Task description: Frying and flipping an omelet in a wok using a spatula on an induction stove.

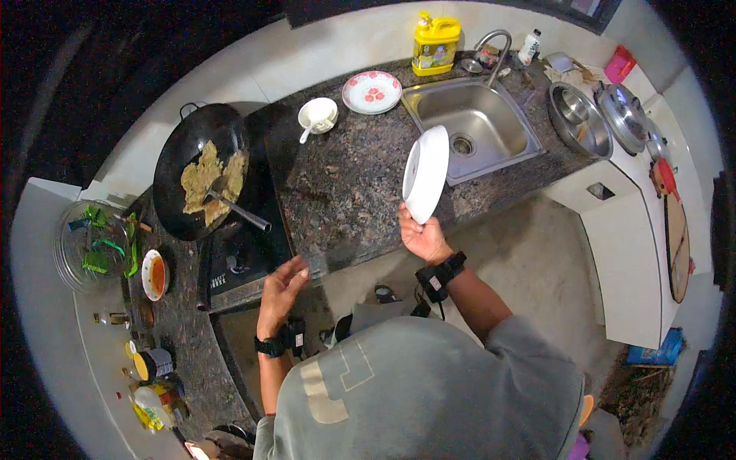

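My right hand (425, 236) grips a white dish (428, 172) by its lower rim. The dish is tipped nearly on edge between the dark stone counter (345, 184) and the sink (489, 121). With fingers apart and nothing in them, my left hand (284, 293) hovers by the counter's front edge, near the black cooktop (241, 264). On the cooktop sits a wok (172, 172) holding browned, flat pieces of food (201, 172). A metal spatula (238, 210) rests in the wok, its blade on the food.
A flower-patterned plate (372, 93) and a white bowl with a spoon (318, 113) stand along the wall. A yellow jug (436, 46) is beside the faucet (500, 57). Left of the wok are a dish of reddish sauce (155, 276) and a glass bowl (75, 247). Metal pans (581, 121) lie right.
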A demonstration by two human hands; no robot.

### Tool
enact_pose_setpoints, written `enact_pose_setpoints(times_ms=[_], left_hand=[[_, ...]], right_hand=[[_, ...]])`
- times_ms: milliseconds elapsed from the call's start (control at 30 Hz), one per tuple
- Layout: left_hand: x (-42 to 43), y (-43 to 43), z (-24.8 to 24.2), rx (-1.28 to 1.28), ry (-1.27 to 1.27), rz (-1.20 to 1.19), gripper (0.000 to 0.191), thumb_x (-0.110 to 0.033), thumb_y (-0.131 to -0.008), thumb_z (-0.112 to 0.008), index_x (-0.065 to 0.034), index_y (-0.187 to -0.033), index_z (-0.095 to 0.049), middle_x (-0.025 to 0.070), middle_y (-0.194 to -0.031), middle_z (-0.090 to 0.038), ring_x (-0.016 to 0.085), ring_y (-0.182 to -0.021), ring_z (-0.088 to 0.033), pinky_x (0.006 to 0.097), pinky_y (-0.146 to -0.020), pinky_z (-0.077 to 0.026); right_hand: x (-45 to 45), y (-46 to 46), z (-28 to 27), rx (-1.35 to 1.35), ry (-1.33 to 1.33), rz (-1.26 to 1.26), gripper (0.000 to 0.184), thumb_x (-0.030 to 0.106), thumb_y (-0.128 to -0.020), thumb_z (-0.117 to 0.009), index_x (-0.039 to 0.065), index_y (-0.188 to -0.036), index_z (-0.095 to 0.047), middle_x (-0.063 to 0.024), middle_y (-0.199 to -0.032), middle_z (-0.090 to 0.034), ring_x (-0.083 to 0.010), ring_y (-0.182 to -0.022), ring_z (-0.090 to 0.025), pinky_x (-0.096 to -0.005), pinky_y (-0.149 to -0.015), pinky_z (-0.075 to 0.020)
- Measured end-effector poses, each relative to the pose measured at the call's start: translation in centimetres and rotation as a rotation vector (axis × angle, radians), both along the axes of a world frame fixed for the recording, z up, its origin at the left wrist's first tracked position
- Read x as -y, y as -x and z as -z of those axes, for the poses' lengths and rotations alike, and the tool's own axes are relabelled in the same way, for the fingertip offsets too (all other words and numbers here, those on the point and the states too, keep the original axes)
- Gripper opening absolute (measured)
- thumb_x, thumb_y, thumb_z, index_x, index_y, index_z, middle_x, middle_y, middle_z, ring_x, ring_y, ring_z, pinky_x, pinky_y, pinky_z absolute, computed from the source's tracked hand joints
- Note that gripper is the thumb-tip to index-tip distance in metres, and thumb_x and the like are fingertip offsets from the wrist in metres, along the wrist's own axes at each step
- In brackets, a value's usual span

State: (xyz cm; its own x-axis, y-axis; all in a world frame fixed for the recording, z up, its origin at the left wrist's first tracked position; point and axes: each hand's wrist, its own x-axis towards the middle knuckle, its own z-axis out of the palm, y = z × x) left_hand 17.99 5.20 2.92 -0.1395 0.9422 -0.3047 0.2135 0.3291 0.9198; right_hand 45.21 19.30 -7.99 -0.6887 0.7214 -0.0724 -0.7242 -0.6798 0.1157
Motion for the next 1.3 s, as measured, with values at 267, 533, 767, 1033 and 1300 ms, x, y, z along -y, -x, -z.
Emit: enact_pose_setpoints(times_ms=[267,533,767,1033,1300], left_hand=[[0.6,-0.1,0.7,-0.027,-0.051,-0.036,0.043,-0.018,-0.081,-0.058,0.0085,-0.112,-0.047,0.0121,-0.098,-0.059,0.014,-0.087,-0.055,0.0250,-0.075,-0.044],[0.2,0.2,0.2,0.038,-0.069,-0.073,0.043,-0.017,-0.081,-0.058,0.0079,-0.113,-0.047,0.0123,-0.095,-0.060,0.015,-0.081,-0.057,0.0258,-0.072,-0.046],[0.6,1.1,0.1,0.081,-0.087,-0.106,0.044,-0.015,-0.081,-0.058,0.0088,-0.115,-0.044,0.0145,-0.099,-0.059,0.015,-0.082,-0.057,0.0256,-0.071,-0.046],[2.6,1.8,1.4,0.064,-0.103,-0.133,0.046,-0.019,-0.080,-0.060,0.0081,-0.114,-0.045,0.0125,-0.095,-0.060,0.014,-0.080,-0.057,0.0260,-0.070,-0.046],[3.4,1.6,-1.1,-0.008,-0.096,-0.165,0.048,-0.022,-0.081,-0.059,0.0083,-0.115,-0.044,0.0136,-0.102,-0.057,0.015,-0.090,-0.054,0.0278,-0.078,-0.043]], right_hand=[[0.8,0.3,1.4,-0.080,0.120,-0.246,0.033,0.021,-0.077,-0.058,0.000,-0.100,-0.048,-0.0043,-0.073,-0.054,-0.0091,-0.050,-0.044,-0.0198,-0.046,-0.0373],[0.2,1.2,-0.2,0.033,-0.081,-0.266,0.028,0.019,-0.080,-0.052,-0.002,-0.098,-0.046,-0.0050,-0.070,-0.049,-0.0079,-0.045,-0.039,-0.0194,-0.045,-0.0332],[-0.4,2.1,-0.7,0.121,-0.189,-0.312,0.031,0.017,-0.076,-0.057,-0.003,-0.098,-0.046,-0.0040,-0.068,-0.047,-0.0073,-0.047,-0.040,-0.0194,-0.047,-0.0328],[0.8,2.7,-0.5,0.071,-0.097,-0.366,0.034,0.016,-0.074,-0.060,-0.005,-0.097,-0.046,-0.0066,-0.071,-0.051,-0.0094,-0.047,-0.041,-0.0207,-0.045,-0.0333],[-0.1,2.5,-0.1,0.825,-0.426,-0.107,0.008,0.009,-0.079,-0.050,0.003,-0.084,-0.050,0.0022,-0.064,-0.045,-0.0073,-0.051,-0.040,-0.0207,-0.043,-0.0339]])
